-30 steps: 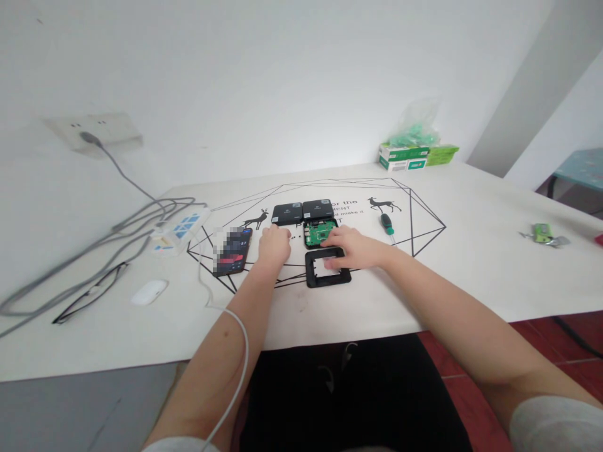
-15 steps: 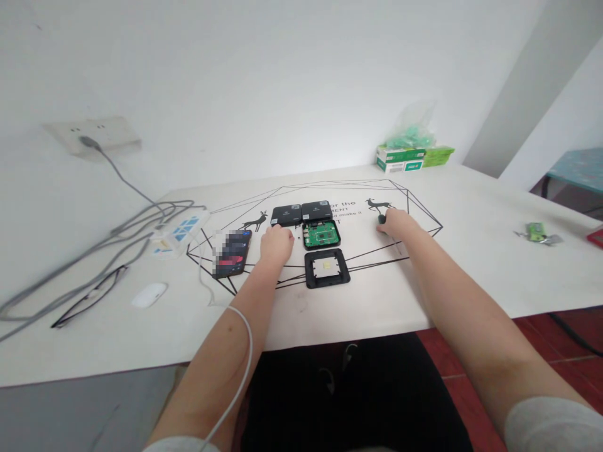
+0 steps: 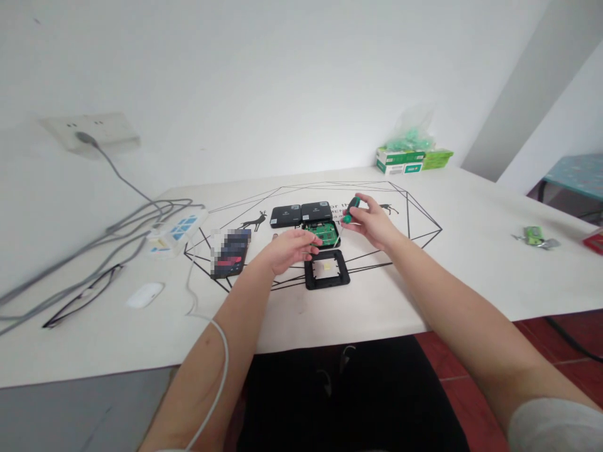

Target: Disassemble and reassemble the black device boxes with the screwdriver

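My right hand grips a screwdriver by its black and green handle, the thin shaft slanting down and left. Beneath the shaft lies an open black case with a green circuit board. My left hand is over the board's left edge, its fingers bent towards the shaft and drawn together. Anything small between those fingertips is too small to make out. In front of the board lies a black cover with a pale metal plate inside.
Two closed black boxes sit behind the board. To the left are a phone, a white mouse, glasses, a power strip and grey cables. Green boxes stand by the wall; keys lie far right.
My right hand has lifted the screwdriver from the table and brought it left over the board. My left hand has moved right from beside the phone to the board.
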The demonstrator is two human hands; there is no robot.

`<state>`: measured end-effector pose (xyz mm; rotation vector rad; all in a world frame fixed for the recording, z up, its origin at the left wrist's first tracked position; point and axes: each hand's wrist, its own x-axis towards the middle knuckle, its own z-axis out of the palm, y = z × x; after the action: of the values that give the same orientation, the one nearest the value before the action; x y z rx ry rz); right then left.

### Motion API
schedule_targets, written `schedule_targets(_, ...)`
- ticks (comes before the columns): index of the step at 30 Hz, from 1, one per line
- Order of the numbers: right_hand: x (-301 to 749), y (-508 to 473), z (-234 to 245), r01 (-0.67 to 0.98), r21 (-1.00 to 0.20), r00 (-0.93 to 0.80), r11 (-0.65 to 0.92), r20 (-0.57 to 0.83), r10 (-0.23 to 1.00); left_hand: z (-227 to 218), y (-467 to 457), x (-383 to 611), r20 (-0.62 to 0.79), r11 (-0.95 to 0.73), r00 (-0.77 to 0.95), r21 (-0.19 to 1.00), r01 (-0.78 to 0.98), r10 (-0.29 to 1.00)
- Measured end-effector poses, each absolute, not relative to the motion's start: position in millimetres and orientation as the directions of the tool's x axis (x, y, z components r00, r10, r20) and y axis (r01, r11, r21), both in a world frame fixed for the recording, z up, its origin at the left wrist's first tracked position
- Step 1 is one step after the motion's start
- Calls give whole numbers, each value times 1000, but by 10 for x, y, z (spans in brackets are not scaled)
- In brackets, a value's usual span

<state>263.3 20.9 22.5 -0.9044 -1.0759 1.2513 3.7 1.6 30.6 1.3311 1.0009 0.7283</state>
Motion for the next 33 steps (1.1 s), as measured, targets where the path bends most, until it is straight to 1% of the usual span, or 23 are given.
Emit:
schedule_targets(1,2558,182,227,-332,-931,-15,150,164,986,316,-7,50,-203,209,481,977,41,853)
schedule_targets(3,2448,148,227,-398,-894,3,204,221,975,329,-33,63,-242,293,534,956,-12,810)
schedule_targets(6,2389,141,219,-432,-861,68,270,267,961,338,-39,66,-252,323,579,946,-21,775)
schedule_targets(11,2404,157,203,-424,-850,128,312,285,950,334,-37,64,-228,296,621,955,-7,750)
schedule_targets(23,2345,154,161,-351,-868,132,352,326,936,277,-13,60,-237,262,589,964,44,772)
schedule_targets(29,2317,75,215,-267,-885,146,380,353,924,293,-43,75,-235,200,555,972,123,798)
schedule_targets(33,2304,12,260,-189,-887,133,420,401,906,305,-66,95,-219,138,521,972,190,825)
